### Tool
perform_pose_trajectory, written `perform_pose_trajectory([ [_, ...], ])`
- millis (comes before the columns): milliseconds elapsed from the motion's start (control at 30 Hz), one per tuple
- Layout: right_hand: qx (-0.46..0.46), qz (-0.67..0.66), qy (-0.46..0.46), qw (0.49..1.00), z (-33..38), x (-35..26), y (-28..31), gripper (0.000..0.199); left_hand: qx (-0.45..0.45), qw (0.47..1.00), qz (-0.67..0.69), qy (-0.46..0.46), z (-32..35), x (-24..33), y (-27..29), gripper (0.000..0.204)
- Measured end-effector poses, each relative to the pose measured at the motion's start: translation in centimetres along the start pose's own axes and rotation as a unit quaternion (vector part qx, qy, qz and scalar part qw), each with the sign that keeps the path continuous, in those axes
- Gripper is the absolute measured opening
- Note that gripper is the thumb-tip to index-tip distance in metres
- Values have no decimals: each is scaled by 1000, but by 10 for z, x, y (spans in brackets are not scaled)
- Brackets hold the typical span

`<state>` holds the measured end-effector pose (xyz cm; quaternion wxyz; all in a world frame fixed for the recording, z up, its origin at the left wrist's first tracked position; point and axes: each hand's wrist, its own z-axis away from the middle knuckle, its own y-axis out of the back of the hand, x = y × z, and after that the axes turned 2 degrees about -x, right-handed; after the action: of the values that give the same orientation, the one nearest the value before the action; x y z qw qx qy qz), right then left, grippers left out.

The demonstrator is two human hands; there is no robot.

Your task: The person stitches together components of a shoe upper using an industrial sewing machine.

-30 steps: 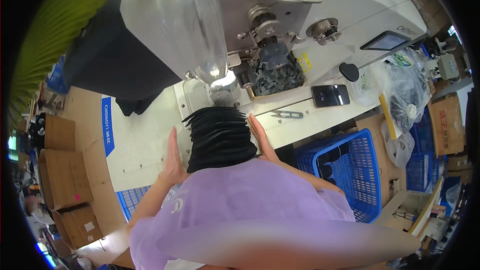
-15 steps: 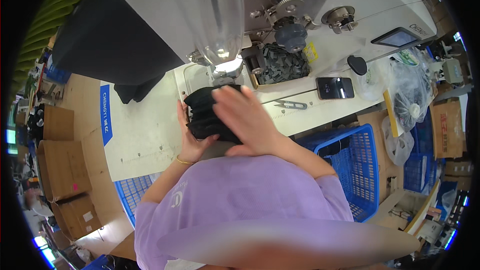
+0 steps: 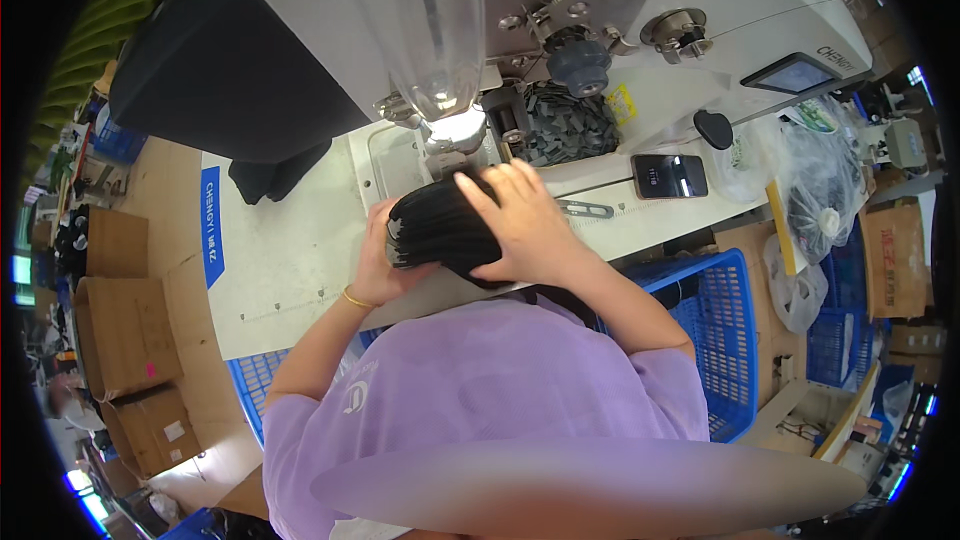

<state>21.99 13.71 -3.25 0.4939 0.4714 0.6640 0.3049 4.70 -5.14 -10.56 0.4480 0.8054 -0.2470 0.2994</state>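
Note:
Between my two hands is a thick bundle of black fabric pieces (image 3: 445, 225), stacked in layers at the near edge of the sewing machine bed. Grey patches show at its left end. My left hand (image 3: 382, 265) is wrapped round that end, its thumb along the near side. Across the right end curves my right hand (image 3: 530, 225), fingers over the far side and thumb on the near side. Just beyond the bundle, the lit needle area of the sewing machine (image 3: 455, 130) is partly hidden. Thread snips (image 3: 590, 209) lie right of my right hand, partly covered by it.
A box of small grey pieces (image 3: 570, 125) stands beside the machine head. A phone (image 3: 669, 177) lies on the white table (image 3: 285, 260). Dark cloth (image 3: 275, 175) rests at the far left. A blue basket (image 3: 740, 340) stands below right, cartons (image 3: 130, 335) at the left.
My right hand, blurred over the bundle before, now grips its right end. The bundle has been turned and squeezed into a tidier stack, and its grey-patched left end shows.

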Motion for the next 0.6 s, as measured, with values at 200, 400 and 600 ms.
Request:
perform_pose_trajectory([
  [200,-24,-39,61,997,1,4,-16,98,-15,961,268,74,6,3,-9,113],
  [400,-43,-111,27,993,6,24,-13,111,11,993,104,45,26,5,3,141],
  [600,120,-409,-62,902,14,30,-78,117,-48,999,-11,-16,3,0,-2,141],
])
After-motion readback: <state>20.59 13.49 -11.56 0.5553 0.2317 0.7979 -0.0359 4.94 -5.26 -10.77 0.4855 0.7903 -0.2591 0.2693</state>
